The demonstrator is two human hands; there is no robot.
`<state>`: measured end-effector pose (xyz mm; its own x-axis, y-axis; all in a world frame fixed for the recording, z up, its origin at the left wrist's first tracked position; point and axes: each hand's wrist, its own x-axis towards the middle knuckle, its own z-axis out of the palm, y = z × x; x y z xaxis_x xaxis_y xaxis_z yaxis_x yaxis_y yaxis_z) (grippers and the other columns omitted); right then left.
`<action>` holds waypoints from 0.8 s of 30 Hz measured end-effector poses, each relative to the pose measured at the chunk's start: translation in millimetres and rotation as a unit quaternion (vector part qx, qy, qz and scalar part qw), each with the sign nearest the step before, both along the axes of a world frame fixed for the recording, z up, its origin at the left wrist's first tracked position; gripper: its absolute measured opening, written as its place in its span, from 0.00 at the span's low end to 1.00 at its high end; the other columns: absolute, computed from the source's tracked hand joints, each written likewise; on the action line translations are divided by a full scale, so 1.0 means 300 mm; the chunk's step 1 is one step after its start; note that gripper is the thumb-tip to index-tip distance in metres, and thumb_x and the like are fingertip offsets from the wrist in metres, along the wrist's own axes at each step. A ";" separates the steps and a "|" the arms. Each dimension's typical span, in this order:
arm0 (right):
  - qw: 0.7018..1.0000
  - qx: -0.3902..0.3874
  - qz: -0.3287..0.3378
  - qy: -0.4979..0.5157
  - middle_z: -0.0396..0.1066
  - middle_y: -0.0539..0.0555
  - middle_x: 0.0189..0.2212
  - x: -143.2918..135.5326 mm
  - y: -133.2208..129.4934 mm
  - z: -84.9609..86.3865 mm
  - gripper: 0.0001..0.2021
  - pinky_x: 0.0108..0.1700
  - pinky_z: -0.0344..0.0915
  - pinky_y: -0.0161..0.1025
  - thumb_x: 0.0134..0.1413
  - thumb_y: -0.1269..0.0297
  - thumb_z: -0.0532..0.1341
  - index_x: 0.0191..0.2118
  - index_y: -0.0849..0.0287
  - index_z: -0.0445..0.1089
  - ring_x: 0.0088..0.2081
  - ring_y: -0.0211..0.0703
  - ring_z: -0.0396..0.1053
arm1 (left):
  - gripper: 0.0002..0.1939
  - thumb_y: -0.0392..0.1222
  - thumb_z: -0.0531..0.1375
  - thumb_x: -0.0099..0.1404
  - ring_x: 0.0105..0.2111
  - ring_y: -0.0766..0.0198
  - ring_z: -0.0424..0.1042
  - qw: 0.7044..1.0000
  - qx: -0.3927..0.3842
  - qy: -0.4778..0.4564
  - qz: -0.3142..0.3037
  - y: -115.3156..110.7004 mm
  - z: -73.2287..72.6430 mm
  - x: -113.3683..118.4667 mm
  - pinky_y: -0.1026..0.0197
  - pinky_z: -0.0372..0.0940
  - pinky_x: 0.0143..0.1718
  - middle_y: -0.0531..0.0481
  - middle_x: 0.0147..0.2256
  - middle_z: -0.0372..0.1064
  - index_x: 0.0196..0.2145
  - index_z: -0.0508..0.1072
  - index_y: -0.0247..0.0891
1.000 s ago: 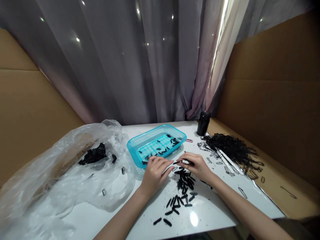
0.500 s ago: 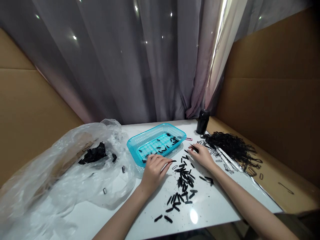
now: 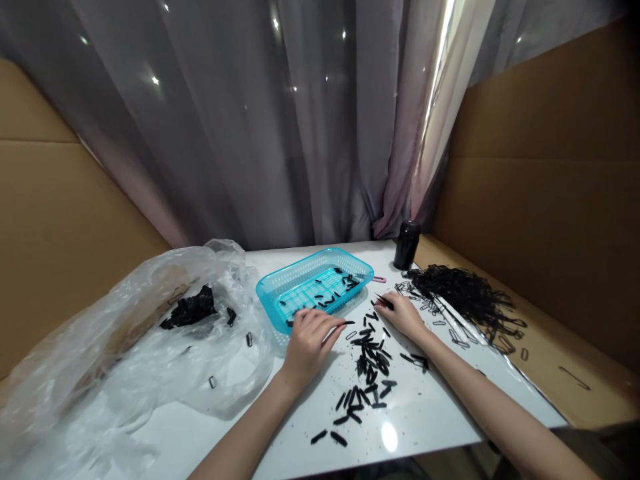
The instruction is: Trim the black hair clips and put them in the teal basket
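My left hand (image 3: 310, 337) is closed in a pinch on a small black strip (image 3: 349, 323), just in front of the blue basket (image 3: 267, 301). Black pointed tweezers (image 3: 385, 302) sit in my right hand (image 3: 406, 316), their tips pointing left, near the basket's right end. Between and below both hands, many short black strips (image 3: 369, 363) lie loosely heaped on the white table (image 3: 425, 420). More black pieces are scattered inside the basket. A few more strips (image 3: 415, 361) lie under my right forearm.
A tangled heap of black loops (image 3: 463, 293) spreads over the right side onto cardboard. Behind it stands a black bottle (image 3: 407, 245). A pink-handled tool (image 3: 380, 279) lies by the basket. A clear plastic bag (image 3: 150, 373) with black material covers the left. Cardboard walls (image 3: 545, 200) flank the table.
My right hand has lowered slightly, and the tweezers' tips have shifted a little left. My left hand keeps its pinch in nearly the same place. The view has shifted slightly.
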<state>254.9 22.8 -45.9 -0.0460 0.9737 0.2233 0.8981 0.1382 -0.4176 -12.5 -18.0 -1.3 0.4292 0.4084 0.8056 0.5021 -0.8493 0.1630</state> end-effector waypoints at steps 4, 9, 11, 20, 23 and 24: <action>1.000 0.010 0.001 0.025 0.72 0.54 0.44 0.002 0.003 -0.004 0.11 0.45 0.72 0.46 0.64 0.59 0.61 0.47 0.61 0.70 0.42 0.43 0.73 | 0.04 0.38 0.60 0.71 0.35 0.60 0.73 1.000 0.001 0.001 0.001 0.000 -0.001 -0.001 0.54 0.56 0.44 0.52 0.34 0.79 0.41 0.75 0.40; 0.994 0.040 0.032 0.093 0.73 0.53 0.40 -0.008 -0.020 0.037 0.10 0.43 0.71 0.44 0.64 0.59 0.61 0.43 0.61 0.71 0.39 0.41 0.72 | 0.07 0.39 0.57 0.72 0.34 0.59 0.74 1.000 -0.001 0.002 0.013 0.001 0.003 0.001 0.54 0.56 0.43 0.51 0.34 0.79 0.39 0.75 0.39; 0.988 0.052 0.056 0.132 0.73 0.52 0.38 -0.020 -0.037 0.063 0.11 0.44 0.70 0.44 0.64 0.58 0.60 0.40 0.61 0.71 0.38 0.41 0.72 | 0.07 0.39 0.56 0.73 0.35 0.59 0.74 1.000 -0.003 0.003 0.020 0.003 0.005 0.002 0.54 0.56 0.44 0.51 0.33 0.79 0.38 0.75 0.39; 0.934 -0.007 0.164 0.317 0.65 0.47 0.22 -0.089 -0.111 0.132 0.20 0.23 0.52 0.34 0.56 0.45 0.62 0.34 0.61 0.75 0.21 0.33 0.55 | 0.09 0.39 0.54 0.74 0.36 0.59 0.74 0.999 -0.015 0.004 0.040 0.004 0.007 -0.002 0.54 0.56 0.44 0.51 0.33 0.78 0.37 0.73 0.38; 0.917 -0.031 0.183 0.353 0.65 0.47 0.22 -0.105 -0.126 0.138 0.20 0.24 0.51 0.34 0.54 0.45 0.64 0.33 0.61 0.75 0.22 0.33 0.54 | 0.09 0.39 0.54 0.74 0.35 0.59 0.73 0.999 -0.016 0.007 0.040 0.004 0.007 -0.001 0.54 0.55 0.44 0.51 0.33 0.78 0.37 0.73 0.38; 0.913 -0.036 0.187 0.362 0.66 0.48 0.22 -0.109 -0.129 0.140 0.20 0.24 0.51 0.34 0.54 0.45 0.64 0.33 0.60 0.75 0.22 0.33 0.54 | 0.10 0.39 0.54 0.74 0.35 0.59 0.73 0.999 -0.016 0.008 0.040 0.004 0.007 -0.001 0.54 0.55 0.44 0.51 0.33 0.78 0.37 0.73 0.38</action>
